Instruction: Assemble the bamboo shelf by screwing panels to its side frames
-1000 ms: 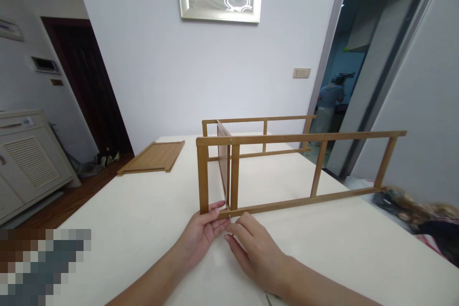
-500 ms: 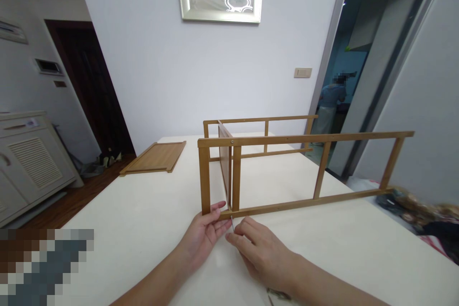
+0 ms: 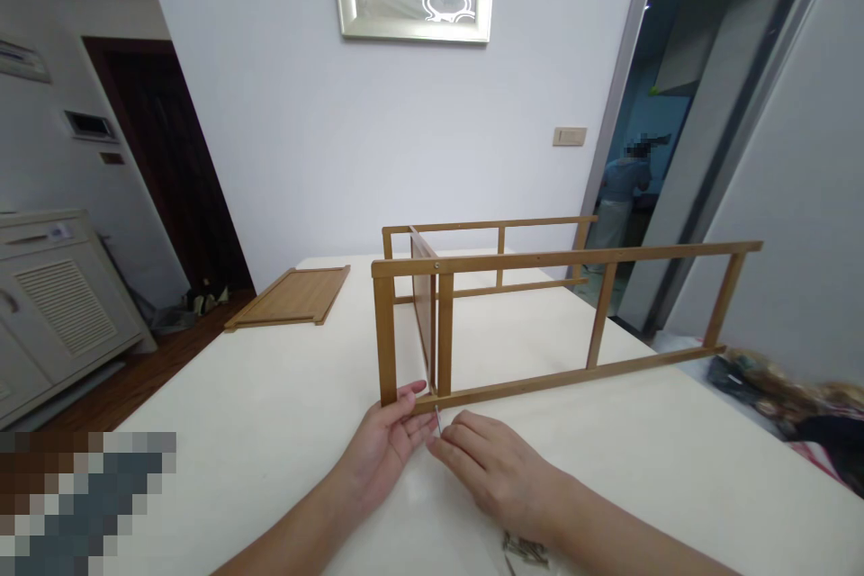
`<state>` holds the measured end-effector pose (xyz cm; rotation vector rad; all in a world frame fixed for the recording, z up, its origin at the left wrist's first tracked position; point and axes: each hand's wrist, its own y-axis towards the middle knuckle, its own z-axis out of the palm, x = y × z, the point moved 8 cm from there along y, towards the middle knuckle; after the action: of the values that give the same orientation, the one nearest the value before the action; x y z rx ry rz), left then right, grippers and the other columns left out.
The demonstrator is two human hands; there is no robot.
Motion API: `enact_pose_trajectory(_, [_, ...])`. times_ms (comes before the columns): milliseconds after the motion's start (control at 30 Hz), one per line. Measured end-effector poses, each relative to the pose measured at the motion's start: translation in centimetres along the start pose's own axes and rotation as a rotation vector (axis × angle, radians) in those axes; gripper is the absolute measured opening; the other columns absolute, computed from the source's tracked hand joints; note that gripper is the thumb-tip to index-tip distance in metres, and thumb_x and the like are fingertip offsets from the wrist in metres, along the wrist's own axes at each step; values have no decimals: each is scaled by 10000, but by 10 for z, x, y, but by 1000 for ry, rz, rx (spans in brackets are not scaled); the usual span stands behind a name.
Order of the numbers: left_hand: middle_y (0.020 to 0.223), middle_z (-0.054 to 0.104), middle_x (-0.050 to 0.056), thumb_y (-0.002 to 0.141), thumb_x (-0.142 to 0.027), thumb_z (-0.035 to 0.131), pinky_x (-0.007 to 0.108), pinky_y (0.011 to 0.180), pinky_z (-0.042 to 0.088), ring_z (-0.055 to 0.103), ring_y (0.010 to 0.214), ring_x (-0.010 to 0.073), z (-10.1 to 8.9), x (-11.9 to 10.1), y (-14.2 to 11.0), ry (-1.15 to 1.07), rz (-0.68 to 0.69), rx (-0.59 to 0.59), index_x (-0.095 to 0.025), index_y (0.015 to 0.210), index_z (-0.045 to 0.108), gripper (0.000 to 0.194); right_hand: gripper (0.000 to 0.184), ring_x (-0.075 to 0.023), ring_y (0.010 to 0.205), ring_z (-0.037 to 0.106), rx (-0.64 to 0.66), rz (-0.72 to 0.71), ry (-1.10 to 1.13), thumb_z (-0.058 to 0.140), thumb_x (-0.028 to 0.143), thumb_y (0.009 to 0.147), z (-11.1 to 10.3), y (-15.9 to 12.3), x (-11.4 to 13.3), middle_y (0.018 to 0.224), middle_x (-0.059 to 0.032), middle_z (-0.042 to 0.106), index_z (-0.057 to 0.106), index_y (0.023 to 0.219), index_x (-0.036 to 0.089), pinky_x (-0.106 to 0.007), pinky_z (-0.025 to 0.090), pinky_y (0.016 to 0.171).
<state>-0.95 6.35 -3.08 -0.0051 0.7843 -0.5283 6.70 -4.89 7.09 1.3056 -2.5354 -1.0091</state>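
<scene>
A wooden shelf frame (image 3: 526, 263) lies on its side, made of two ladder-like sides joined by a wooden panel (image 3: 423, 306). My left hand (image 3: 386, 443) cups the near side's lower left corner, thumb and forefinger around the bottom rail. My right hand (image 3: 490, 459) pinches a thin metal rod (image 3: 438, 419), whose upper end meets the bottom rail below the panel's edge. Whether it is a screw or a hex key I cannot tell. A screw head (image 3: 437, 265) shows in the top rail. By my right wrist lie several small screws (image 3: 525, 549).
A second wooden panel (image 3: 293, 295) lies flat at the left on the white table (image 3: 270, 414). A wall with a framed mirror (image 3: 415, 40) stands behind. Past the doorway at right is another person (image 3: 622, 184). Bundled items (image 3: 789, 396) lie beyond the table's right edge.
The frame's right end has swung slightly left and away. My right hand has shifted a little, still pinching the rod, and more of the screws by my wrist show.
</scene>
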Motion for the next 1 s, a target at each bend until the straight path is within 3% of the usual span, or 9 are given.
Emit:
enact_pose_trajectory(333, [1009,724,161,836,-98,615,407,992,491,699,970,247,1,-2,-2,-1,-1,-6,-77,1025,638,192,260,-182,743,517,31,-7,-30,351,93,970,-1,0,-4,791,-88,606,596,1059,79,-314,462,683])
enact_pose_trajectory(767, [999,727,148,840,-86,607,406,986,497,699,961,230,-1,-2,-1,-6,-3,-16,-91,1006,648,171,219,-157,663,425,36,-4,-148,464,78,919,7,-6,-10,702,-35,531,547,731,155,-311,318,613])
enact_pose_trajectory(1000, [959,729,131,840,-81,611,415,980,505,698,963,232,-2,-3,-1,-10,-2,-24,-91,1032,638,195,235,-149,635,384,19,-2,-195,464,69,903,12,-10,-11,675,-19,489,503,693,166,-316,273,592])
